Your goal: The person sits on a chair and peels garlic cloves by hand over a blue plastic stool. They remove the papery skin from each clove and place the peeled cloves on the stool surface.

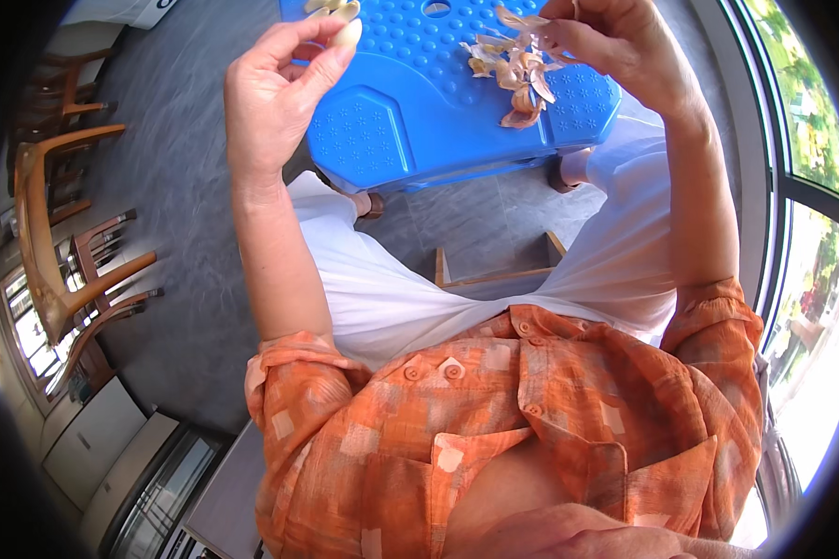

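Note:
My left hand (269, 91) pinches a pale peeled garlic clove (349, 33) between thumb and fingers, over the left side of a blue plastic stool (419, 119). More garlic cloves (330, 5) show just beyond those fingertips, at the top edge of the view. On the stool's right side lies a loose heap of dry garlic skins (514, 73). Right above the heap, my right hand (619, 52) holds a papery piece of garlic skin (521, 19) at its fingertips. The picture's top edge cuts off part of this hand.
The stool stands between my legs in white trousers (384, 279). A wooden-edged piece (489, 279) lies low beneath me. Wooden chairs (56, 230) stand on the grey floor (182, 209) at left. A window (797, 175) runs along the right.

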`<state>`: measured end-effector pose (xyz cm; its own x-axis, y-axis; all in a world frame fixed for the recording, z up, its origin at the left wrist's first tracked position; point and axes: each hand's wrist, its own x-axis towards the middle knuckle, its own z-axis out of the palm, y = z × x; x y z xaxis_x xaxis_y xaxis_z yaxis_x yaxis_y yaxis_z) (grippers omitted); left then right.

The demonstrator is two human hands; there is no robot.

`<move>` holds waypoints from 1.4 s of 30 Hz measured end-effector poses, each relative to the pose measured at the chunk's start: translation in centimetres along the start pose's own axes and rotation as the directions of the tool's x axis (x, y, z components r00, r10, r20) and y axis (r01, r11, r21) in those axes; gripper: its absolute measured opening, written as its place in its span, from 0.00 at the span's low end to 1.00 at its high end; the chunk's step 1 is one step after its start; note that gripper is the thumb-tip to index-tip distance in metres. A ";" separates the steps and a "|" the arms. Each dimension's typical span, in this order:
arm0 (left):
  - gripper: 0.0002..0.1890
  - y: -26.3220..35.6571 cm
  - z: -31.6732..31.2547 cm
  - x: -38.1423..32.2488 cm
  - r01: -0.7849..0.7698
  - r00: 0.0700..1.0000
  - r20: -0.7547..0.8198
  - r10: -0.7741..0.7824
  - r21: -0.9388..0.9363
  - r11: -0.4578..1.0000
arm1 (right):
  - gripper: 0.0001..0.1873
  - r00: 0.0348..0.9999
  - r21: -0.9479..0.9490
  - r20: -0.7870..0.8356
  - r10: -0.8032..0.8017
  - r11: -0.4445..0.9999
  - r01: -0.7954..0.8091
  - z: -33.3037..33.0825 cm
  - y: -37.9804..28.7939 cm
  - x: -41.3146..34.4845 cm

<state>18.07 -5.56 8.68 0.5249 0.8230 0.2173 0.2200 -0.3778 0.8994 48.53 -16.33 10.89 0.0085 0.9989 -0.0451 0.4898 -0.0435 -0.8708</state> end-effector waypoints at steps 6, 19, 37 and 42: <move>0.11 -0.8 -1.3 -1.5 -0.057 0.996 0.085 0.023 0.431 0.900 | 0.07 0.970 -0.358 -0.077 -0.229 0.915 0.187 0.7 2.4 -0.4; 0.10 -1.9 -1.1 1.6 -0.040 0.996 0.084 -0.004 0.520 0.853 | 0.10 0.896 -0.049 0.151 -0.418 0.902 0.429 -1.3 4.7 1.2; 0.11 0.9 5.1 0.4 -0.264 0.963 0.065 0.263 -0.003 0.965 | 0.09 0.958 0.378 0.150 -0.243 0.910 0.172 0.3 1.0 -0.3; 0.12 1.7 7.3 -0.4 -0.347 0.938 -0.013 0.347 -0.003 0.938 | 0.13 0.979 0.391 0.124 -0.161 0.915 0.101 1.5 0.8 -0.5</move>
<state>24.25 -9.61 7.40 0.5577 0.6462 0.5209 0.0216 -0.6387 0.7692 47.60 -16.85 9.53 -0.1783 0.9833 0.0355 0.1081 0.0555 -0.9926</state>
